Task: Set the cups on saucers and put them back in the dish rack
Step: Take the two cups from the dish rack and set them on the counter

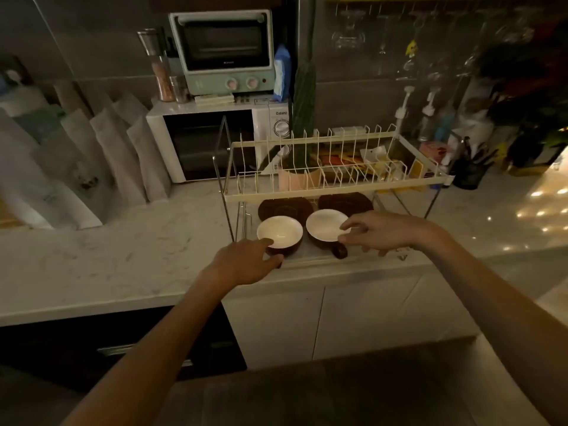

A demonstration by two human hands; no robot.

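Note:
Two brown cups with white insides stand on the counter in front of the dish rack (307,193). My left hand (246,261) grips the near rim of the left cup (281,230), thumb over the edge. The fingers of my right hand (384,230) pinch the right rim of the right cup (324,224), whose handle points toward me. Behind the cups, under the rack's upper tier, lie two dark brown saucers: a left saucer (284,207) and a right saucer (345,201).
A white microwave (215,142) with a mint toaster oven (222,53) on top stands at the back left. Bottles and a pen holder (468,173) crowd the right of the rack. The marble counter (123,256) stretches left; its front edge runs just below my hands.

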